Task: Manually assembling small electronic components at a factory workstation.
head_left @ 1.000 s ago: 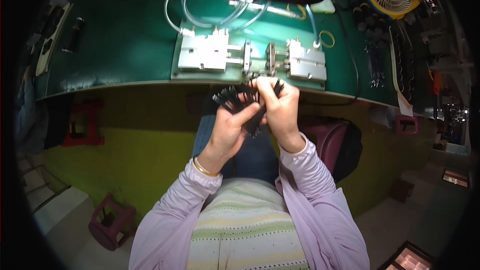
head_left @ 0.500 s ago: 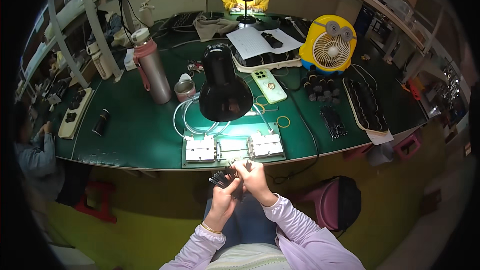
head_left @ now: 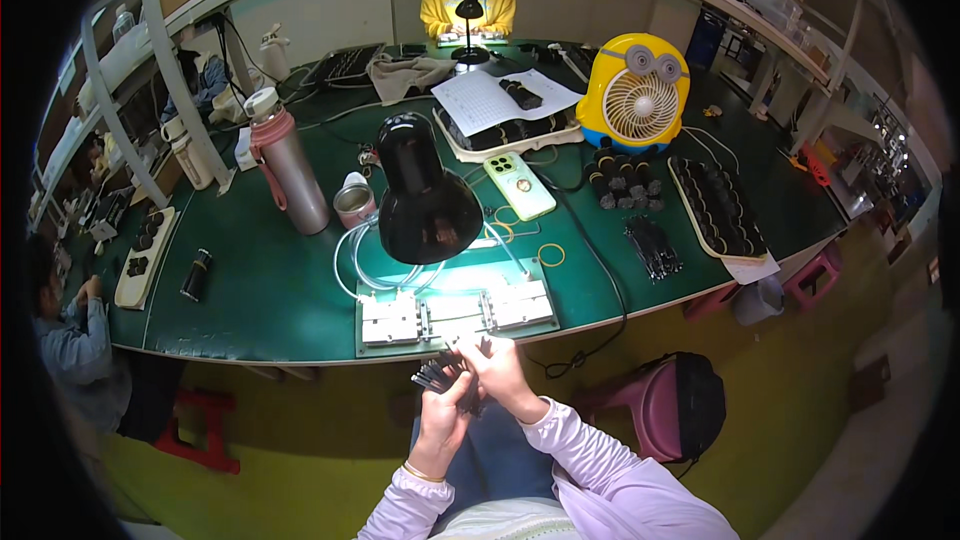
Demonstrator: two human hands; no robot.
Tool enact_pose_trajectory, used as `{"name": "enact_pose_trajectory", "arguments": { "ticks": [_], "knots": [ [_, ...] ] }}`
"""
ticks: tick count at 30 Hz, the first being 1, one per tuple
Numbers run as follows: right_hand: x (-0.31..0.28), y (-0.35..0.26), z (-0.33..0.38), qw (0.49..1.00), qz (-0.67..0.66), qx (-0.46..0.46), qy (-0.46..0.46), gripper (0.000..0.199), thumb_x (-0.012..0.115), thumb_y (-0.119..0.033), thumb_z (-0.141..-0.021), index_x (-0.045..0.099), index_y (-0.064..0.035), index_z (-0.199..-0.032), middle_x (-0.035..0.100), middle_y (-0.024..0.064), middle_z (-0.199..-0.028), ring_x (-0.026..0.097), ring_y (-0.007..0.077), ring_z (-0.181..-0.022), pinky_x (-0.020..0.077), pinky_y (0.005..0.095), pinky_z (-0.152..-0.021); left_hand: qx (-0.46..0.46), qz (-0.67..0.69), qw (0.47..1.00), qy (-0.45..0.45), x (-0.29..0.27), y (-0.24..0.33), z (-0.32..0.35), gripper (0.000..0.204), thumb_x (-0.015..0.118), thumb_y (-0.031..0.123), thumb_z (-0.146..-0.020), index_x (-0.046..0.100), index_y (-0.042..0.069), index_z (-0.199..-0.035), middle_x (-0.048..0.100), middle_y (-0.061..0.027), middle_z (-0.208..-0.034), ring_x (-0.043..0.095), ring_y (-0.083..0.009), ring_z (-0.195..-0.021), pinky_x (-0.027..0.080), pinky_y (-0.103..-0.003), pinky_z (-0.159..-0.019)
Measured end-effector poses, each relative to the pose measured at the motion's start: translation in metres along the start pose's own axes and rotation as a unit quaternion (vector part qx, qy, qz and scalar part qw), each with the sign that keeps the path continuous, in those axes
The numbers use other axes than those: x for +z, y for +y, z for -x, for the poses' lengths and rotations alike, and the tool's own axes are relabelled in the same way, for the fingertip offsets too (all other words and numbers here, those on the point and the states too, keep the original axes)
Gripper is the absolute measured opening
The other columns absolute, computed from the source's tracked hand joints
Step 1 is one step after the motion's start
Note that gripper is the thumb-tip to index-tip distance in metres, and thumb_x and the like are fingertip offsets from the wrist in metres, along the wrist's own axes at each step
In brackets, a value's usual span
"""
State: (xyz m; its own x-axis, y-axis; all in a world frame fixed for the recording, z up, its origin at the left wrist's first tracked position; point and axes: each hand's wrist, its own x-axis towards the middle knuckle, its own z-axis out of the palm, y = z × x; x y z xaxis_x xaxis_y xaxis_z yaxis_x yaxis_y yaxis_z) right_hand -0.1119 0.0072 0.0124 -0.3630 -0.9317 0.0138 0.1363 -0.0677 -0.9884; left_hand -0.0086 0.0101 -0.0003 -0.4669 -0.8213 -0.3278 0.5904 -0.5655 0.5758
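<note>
My left hand (head_left: 441, 430) is closed round a bundle of thin black strips (head_left: 432, 374) with pale tips, which fan out to the left above the thumb. Right beside it, my right hand (head_left: 503, 377) has its fingers pinched together at the bundle's upper end; what sits between those fingertips is too small to make out. Both hands are just off the table's front edge, over my lap. Directly beyond them lies a metal fixture (head_left: 392, 322) with two silver blocks on a plate, fed by clear tubes (head_left: 345, 258) and brightly lit by a black desk lamp (head_left: 430, 215).
Left of the lamp stand a steel flask (head_left: 298, 180) and a pink tin (head_left: 354, 205). A green phone (head_left: 520, 187), a yellow fan (head_left: 640, 100), black strips (head_left: 653, 248) and a tray of black bundles (head_left: 715, 208) lie beyond and right. Co-workers sit opposite and at left.
The view has shifted, so the table appears slightly lower and further left. Both hands stay together at the bundle, with the right fingers still pinched.
</note>
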Motion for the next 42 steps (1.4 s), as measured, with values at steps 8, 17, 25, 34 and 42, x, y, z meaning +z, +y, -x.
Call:
{"name": "enact_pose_trajectory", "arguments": {
  "ticks": [8, 17, 25, 34, 42],
  "knots": [
    [0.0, -0.003, 0.005, 1.0, 0.008, 0.006, 0.013, 0.019, 0.056, -0.014, -0.079, 0.061, 0.003, -0.074, 0.057, 0.0011, -0.056, 0.052, 0.0056, -0.05, 0.0394, 0.0207, -0.044, -0.016, 0.018, 1.0, -0.003, -0.005, -0.002, 0.002, 0.022, 0.051, 0.001, -0.081, 0.049, 0.003, -0.102, 0.054, -0.0051, -0.093, 0.055, -0.015, -0.079, 0.048, -0.029, -0.067],
    [0.003, 0.002, 0.001, 0.999, 0.031, -0.037, 0.022, 0.018, 0.055, -0.013, -0.079, 0.061, 0.0024, -0.073, 0.057, 0.0018, -0.056, 0.049, 0.0049, -0.046, 0.0365, 0.0199, -0.039, 0.0, 0.02, 1.0, -0.02, -0.012, -0.004, -0.004, 0.019, 0.052, 0.001, -0.081, 0.05, 0.003, -0.099, 0.055, -0.0041, -0.089, 0.056, -0.0135, -0.075, 0.048, -0.028, -0.064],
    [0.001, -0.008, 0.0, 1.0, 0.011, 0.026, 0.008, 0.018, 0.055, -0.014, -0.079, 0.061, 0.0015, -0.072, 0.055, 0.0014, -0.053, 0.045, 0.004, -0.039, 0.0323, 0.0195, -0.033, 0.001, 0.013, 1.0, 0.004, -0.004, -0.001, -0.003, 0.014, 0.052, 0.001, -0.08, 0.051, 0.001, -0.094, 0.056, -0.0056, -0.086, 0.056, -0.0126, -0.073, 0.048, -0.026, -0.063],
    [0.004, 0.005, 0.002, 1.0, -0.003, -0.002, 0.024, 0.019, 0.055, -0.015, -0.078, 0.062, 0.0014, -0.071, 0.057, 0.003, -0.055, 0.046, 0.0047, -0.038, 0.0326, 0.0196, -0.032, 0.007, -0.008, 1.0, -0.022, -0.008, -0.002, 0.0, 0.017, 0.051, 0.002, -0.081, 0.05, 0.001, -0.098, 0.054, -0.0046, -0.086, 0.055, -0.0119, -0.073, 0.047, -0.025, -0.061],
    [-0.003, -0.008, 0.002, 1.0, 0.016, 0.012, 0.016, 0.02, 0.055, -0.014, -0.077, 0.06, 0.0037, -0.071, 0.058, 0.0061, -0.057, 0.053, 0.0081, -0.048, 0.0412, 0.0228, -0.044, 0.011, -0.038, 0.999, -0.012, -0.005, 0.0, -0.001, 0.02, 0.048, 0.001, -0.083, 0.047, 0.003, -0.103, 0.052, -0.0046, -0.09, 0.052, -0.0116, -0.073, 0.045, -0.025, -0.062]
  ]
}}
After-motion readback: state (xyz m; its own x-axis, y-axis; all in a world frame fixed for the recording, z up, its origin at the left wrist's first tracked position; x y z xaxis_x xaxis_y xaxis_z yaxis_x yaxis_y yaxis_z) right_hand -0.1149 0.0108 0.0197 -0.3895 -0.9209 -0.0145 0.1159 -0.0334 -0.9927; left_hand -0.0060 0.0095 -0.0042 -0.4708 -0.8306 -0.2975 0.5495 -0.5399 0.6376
